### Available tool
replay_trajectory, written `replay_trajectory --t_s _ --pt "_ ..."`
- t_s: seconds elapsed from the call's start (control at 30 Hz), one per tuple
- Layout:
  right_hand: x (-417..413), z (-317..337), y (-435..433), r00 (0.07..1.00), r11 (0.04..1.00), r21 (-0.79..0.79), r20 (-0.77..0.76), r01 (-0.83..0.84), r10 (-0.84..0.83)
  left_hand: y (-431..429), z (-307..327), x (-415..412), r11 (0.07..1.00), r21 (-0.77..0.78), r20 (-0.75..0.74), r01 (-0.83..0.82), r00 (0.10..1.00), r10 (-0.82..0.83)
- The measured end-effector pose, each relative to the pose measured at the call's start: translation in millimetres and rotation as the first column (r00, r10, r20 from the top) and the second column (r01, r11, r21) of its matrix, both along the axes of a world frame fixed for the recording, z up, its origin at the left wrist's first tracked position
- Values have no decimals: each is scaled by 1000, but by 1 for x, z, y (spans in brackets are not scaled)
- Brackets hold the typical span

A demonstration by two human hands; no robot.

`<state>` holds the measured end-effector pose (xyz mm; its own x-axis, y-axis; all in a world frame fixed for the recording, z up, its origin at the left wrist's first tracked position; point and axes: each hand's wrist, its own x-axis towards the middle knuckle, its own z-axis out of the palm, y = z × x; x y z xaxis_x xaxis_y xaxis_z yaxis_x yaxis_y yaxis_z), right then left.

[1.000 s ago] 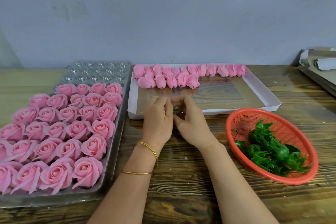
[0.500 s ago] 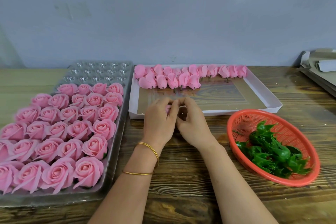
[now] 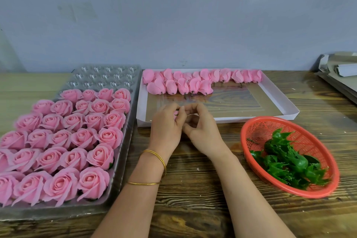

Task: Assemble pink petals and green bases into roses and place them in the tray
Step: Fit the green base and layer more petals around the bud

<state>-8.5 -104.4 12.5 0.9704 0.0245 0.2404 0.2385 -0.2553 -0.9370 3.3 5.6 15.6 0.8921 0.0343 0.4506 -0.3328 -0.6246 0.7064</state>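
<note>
1. I take the spot where the two hands meet as my clock centre. The left hand [image 3: 167,126] has its fingers curled in tight around a small pink petal piece [image 3: 176,112], of which I see only a sliver between the fingers.
2. The right hand [image 3: 201,130] is bent into an arch, its fingertips touching those of the left. I cannot tell whether it grips the piece or only touches it.
3. Both hands sit at the near edge of the white box [image 3: 222,120]. It stretches from 12 to 2 o'clock, and loose pink petals [image 3: 193,84] lie in rows along its far side.
4. At 9 o'clock is the tray [image 3: 127,147], packed with finished roses [image 3: 92,181] in rows. Bare clear cups [image 3: 108,77] show at its far end, near 11 o'clock.
5. At 4 o'clock a red basket [image 3: 257,127] holds a heap of green bases [image 3: 289,164], well apart from the hands.
6. Two gold bangles [image 3: 154,160] ring the left wrist.
7. Everything rests on a wooden table [image 3: 193,189]. Grey card sheets [image 3: 340,75] are stacked at its far right, about 2 o'clock.
</note>
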Motion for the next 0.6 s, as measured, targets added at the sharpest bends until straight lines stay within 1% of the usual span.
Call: replay_trajectory --t_s 0.3,0.43,0.6 --pt "0 3 -2 998 995 104 -66 -6 13 2 3 -1 1000 -12 4 -18 1000 18" --pt "0 6 -4 996 990 130 -76 49 -39 3 11 -1 999 -26 27 -35 999 35" --pt "1 8 -4 995 983 164 -72 83 -72 6 30 -2 998 -40 98 -54 994 57"
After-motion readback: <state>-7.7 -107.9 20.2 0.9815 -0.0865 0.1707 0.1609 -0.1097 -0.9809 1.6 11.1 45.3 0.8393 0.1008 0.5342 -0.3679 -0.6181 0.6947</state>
